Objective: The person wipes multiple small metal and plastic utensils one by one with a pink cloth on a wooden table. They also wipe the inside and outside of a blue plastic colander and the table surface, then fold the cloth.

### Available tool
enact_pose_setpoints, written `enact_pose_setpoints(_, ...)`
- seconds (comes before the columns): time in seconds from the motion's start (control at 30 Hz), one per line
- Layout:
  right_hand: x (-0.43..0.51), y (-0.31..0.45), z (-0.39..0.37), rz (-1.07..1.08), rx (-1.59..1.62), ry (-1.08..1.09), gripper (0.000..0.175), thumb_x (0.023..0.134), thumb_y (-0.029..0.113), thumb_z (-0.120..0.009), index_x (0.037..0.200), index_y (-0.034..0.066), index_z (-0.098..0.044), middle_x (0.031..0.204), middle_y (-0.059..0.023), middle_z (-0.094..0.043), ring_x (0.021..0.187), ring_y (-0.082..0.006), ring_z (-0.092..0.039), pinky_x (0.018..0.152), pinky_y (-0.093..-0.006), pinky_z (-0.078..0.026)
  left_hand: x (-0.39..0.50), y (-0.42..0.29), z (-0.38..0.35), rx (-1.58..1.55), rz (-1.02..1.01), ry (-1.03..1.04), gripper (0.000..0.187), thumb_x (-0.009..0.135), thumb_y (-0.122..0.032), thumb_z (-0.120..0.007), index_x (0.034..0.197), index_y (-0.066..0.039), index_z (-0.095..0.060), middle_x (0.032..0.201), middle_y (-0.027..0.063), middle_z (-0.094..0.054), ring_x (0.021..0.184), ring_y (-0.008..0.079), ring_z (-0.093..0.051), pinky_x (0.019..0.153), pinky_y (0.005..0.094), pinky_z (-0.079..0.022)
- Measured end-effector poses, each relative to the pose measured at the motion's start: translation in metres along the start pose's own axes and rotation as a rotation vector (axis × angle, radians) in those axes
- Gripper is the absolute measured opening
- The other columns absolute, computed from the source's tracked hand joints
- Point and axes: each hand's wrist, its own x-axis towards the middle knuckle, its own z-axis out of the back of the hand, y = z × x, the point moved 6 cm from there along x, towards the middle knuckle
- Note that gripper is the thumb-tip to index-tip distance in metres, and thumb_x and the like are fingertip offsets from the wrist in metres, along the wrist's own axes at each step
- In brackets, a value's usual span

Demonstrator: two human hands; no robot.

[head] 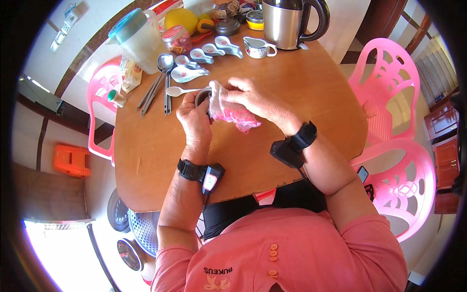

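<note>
My left hand [194,122] grips a small round vessel [200,97], perhaps a cup, with its dark opening facing up and left. A white and pink cloth [233,113] covers its right side, bunched in the fingers of my right hand [251,95]. Just beyond my left fingers is a white spoon [176,91]; the end of its handle disappears behind the cloth. Stacked ceramic spoons [188,73] lie farther up the table, beside metal ladles [165,64] with long handles.
Behind the spoons stand a patterned creamer jug [258,48], a steel electric kettle [282,23], a plastic pitcher [136,40] and a lidded jar [177,39]. A small green-capped shaker [116,98] is at the left table edge. Pink plastic chairs [388,73] flank the wooden table [310,80].
</note>
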Motion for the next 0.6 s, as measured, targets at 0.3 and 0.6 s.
enact_pose_setpoints(0.3,-0.008,0.0,-0.025,0.123,0.125,0.106,0.02,0.093,0.016,-0.062,0.081,0.0017,-0.069,0.076,-0.014,-0.067,0.07,-0.0265,-0.065,0.067,-0.0371,-0.05,-0.005,-0.013,-0.002,0.159,-0.282,0.051,0.014,0.088,0.01,-0.065,0.098,0.001,-0.068,0.095,0.0042,-0.072,0.089,0.0097,-0.065,0.082,0.0238,-0.052)
enact_pose_setpoints(0.6,-0.003,-0.008,-0.017,0.132,-0.047,0.048,0.021,0.089,0.021,-0.069,0.091,0.0005,-0.074,0.087,-0.0213,-0.071,0.079,-0.0372,-0.069,0.072,-0.0432,-0.054,0.006,0.007,0.0,0.061,-0.121,0.007,0.013,0.085,0.007,-0.068,0.096,0.001,-0.069,0.086,0.0026,-0.069,0.069,0.008,-0.06,0.06,0.0217,-0.047)
